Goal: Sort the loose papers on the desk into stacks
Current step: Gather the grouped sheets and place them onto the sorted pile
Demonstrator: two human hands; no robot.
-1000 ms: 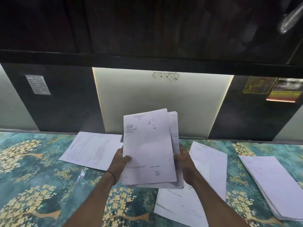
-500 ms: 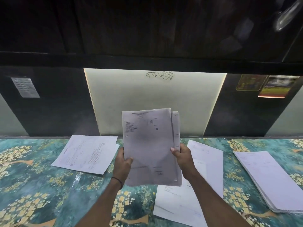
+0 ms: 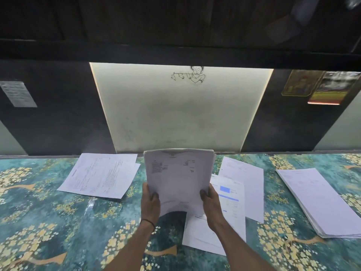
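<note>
Paper bundle (image 3: 177, 178) held upright over the table (image 3: 39, 212), left grip (image 3: 150, 202) and right grip (image 3: 212, 204) each clamped on a lower side edge, thumbs in front. Probably light, limp and slick, apt to bow or fan unless pinched low on both edges. Left of the bundle, a thin pile (image 3: 101, 175); just right, overlapping loose sheets (image 3: 242, 182); farther right, a thick stack (image 3: 320, 202).

A sheaf (image 3: 177, 178) is standing upright above the desk (image 3: 39, 222) — a pile (image 3: 99, 175) is lying left of it, loose sheets (image 3: 244, 178) just right, a stack (image 3: 320, 202) farther right.
</note>
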